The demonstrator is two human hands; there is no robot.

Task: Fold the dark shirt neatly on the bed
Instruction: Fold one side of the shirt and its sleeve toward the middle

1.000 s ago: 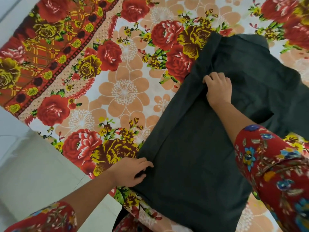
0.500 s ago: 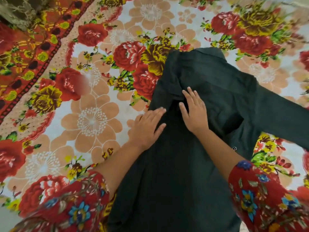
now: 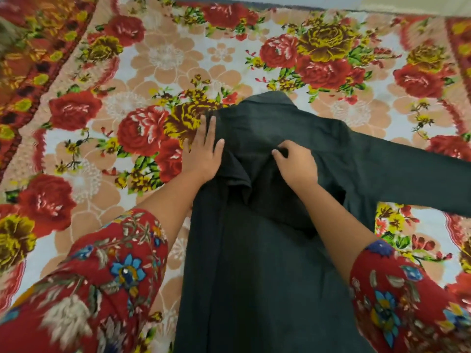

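Note:
The dark shirt (image 3: 267, 263) lies on the flowered bedsheet (image 3: 165, 59), collar at the far end. Its left side is folded inward over the body; its right sleeve (image 3: 413, 171) stretches flat toward the right edge. My left hand (image 3: 204, 151) rests flat with fingers spread on the shirt's left shoulder edge, partly on the sheet. My right hand (image 3: 295, 164) sits in the upper middle of the shirt with fingers curled, pinching a bunch of the folded fabric.
The bedsheet with red and yellow roses covers the whole bed around the shirt. A red patterned border (image 3: 30, 80) runs along the left side. My red floral sleeves fill the lower corners.
The view has shifted up the bed. My left hand slid left to the shirt's shoulder edge. My right hand went from flat to curled, gathering fabric.

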